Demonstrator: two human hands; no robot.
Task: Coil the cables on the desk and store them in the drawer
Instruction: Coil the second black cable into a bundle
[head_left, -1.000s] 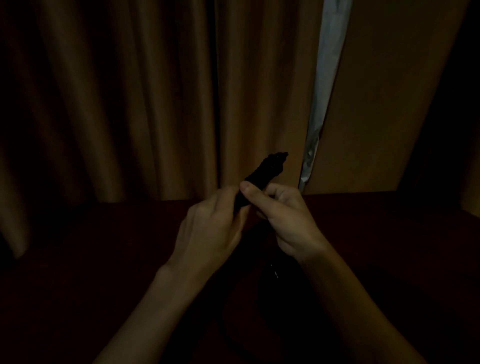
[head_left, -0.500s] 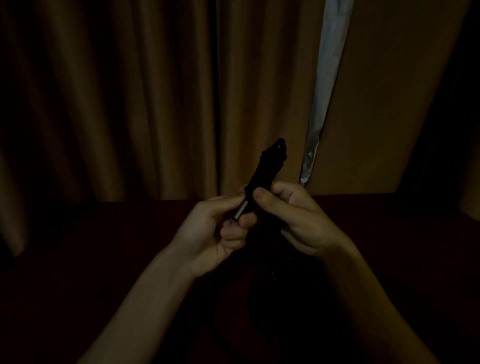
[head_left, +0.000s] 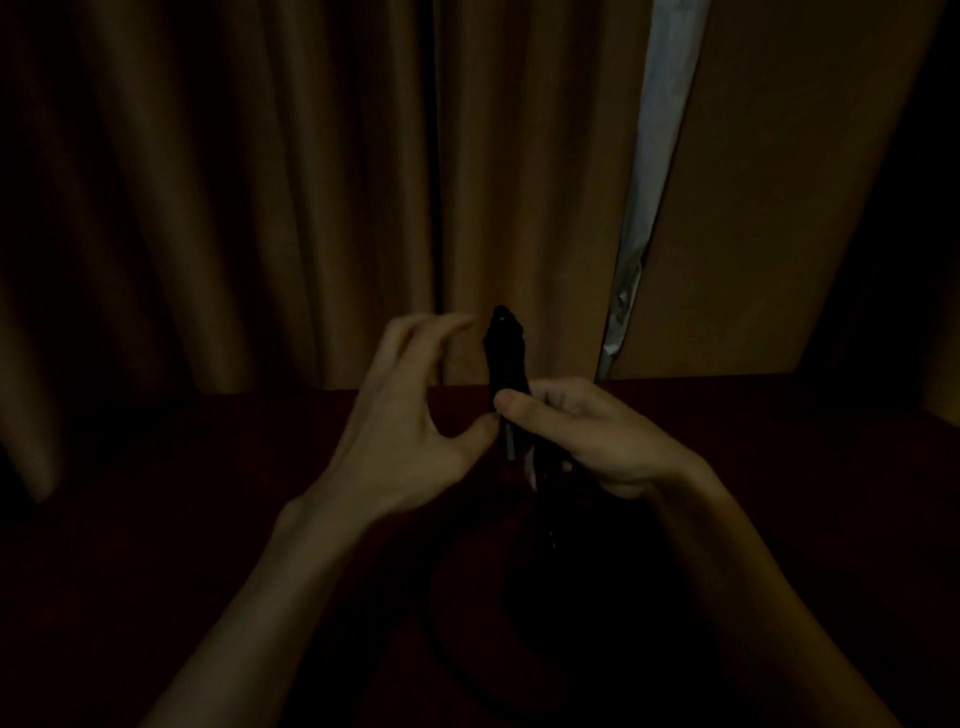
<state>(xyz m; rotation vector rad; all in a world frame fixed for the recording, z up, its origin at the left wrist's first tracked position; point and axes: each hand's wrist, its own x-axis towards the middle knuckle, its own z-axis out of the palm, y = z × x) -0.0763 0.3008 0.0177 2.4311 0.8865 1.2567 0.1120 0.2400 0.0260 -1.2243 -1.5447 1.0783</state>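
Your right hand (head_left: 587, 436) pinches the cable (head_left: 506, 358) bundle upright above the desk (head_left: 156, 519), w/ a loose end dangling below. Your left hand (head_left: 410, 415) has let go since 0.5 s ago: fingers spread, just beside it.

Behind the hands hangs a tan curtain (head_left: 260, 197) in deep vertical folds, filling the view above and to their left. Above and just right of the hands a pale strip (head_left: 649, 171) runs down through a gap in the drapery. Right of that strip is a flat tan panel (head_left: 779, 208); whether cloth or board cannot be told.
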